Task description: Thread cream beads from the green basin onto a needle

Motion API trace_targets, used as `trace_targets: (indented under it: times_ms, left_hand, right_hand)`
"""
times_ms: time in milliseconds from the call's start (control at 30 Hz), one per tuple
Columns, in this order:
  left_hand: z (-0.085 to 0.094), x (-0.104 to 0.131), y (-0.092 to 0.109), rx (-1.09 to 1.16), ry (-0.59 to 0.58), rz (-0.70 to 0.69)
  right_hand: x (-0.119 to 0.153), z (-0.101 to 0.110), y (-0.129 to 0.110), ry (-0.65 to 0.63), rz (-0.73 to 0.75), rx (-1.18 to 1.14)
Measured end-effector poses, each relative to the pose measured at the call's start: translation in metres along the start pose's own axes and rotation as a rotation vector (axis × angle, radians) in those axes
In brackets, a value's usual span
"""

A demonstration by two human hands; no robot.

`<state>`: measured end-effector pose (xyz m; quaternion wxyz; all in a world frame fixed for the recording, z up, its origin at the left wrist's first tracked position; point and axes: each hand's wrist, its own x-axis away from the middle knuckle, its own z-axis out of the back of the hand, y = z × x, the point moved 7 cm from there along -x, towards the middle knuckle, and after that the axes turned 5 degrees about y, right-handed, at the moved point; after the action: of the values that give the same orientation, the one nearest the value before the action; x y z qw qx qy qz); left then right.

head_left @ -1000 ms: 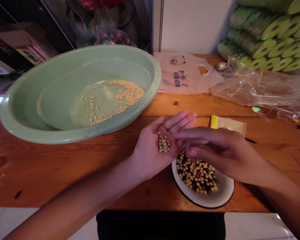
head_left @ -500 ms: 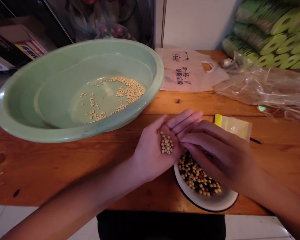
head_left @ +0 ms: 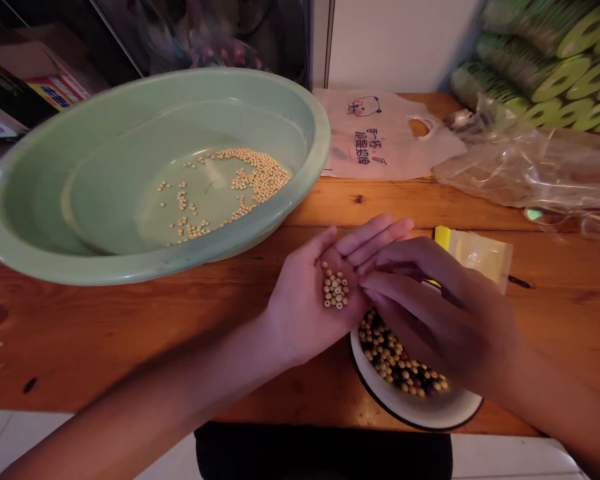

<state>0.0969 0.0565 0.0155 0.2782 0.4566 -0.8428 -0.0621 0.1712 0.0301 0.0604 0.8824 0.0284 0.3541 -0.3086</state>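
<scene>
My left hand (head_left: 310, 300) is palm up with its fingers stretched out, holding a small cluster of round pale beads (head_left: 335, 291) with holes in them. At the edge of that palm, my right hand (head_left: 440, 307) has its thumb and fingers pinched together. What sits between those fingertips is too small to make out. Under my right hand stands a white bowl (head_left: 405, 407) with a dark rim, partly hidden by it. Yellowish, black and a few reddish beads (head_left: 395, 357) lie in the bowl.
A large green basin (head_left: 125, 263) at the left has many pale beads (head_left: 263, 175) scattered on its bottom. Behind my hands lie a printed plastic bag (head_left: 350, 147), a clear crumpled bag (head_left: 520, 160) and a small yellow-topped packet (head_left: 480, 253). Stacked green rolls (head_left: 560, 77) fill the back right.
My right fingers stay at the edge of the left palm, with the hand slightly shifted right. The view has moved slightly; the beads in the palm look about the same.
</scene>
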Motion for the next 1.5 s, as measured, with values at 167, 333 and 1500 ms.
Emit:
trace_targets:
  times_ms: [167,333,1500]
  left_hand:
    - [0.002,-0.004,-0.003,0.064,-0.055,0.074]
    - [0.003,-0.003,-0.004,0.076,-0.028,0.075]
    - [0.015,-0.009,-0.006,0.12,0.052,0.041]
  right_hand:
    - [0.001,-0.002,0.0,-0.042,-0.025,0.01]
    - [0.001,-0.002,0.006,-0.027,-0.143,-0.009]
    - [0.013,-0.027,0.038,-0.136,-0.915,-1.66]
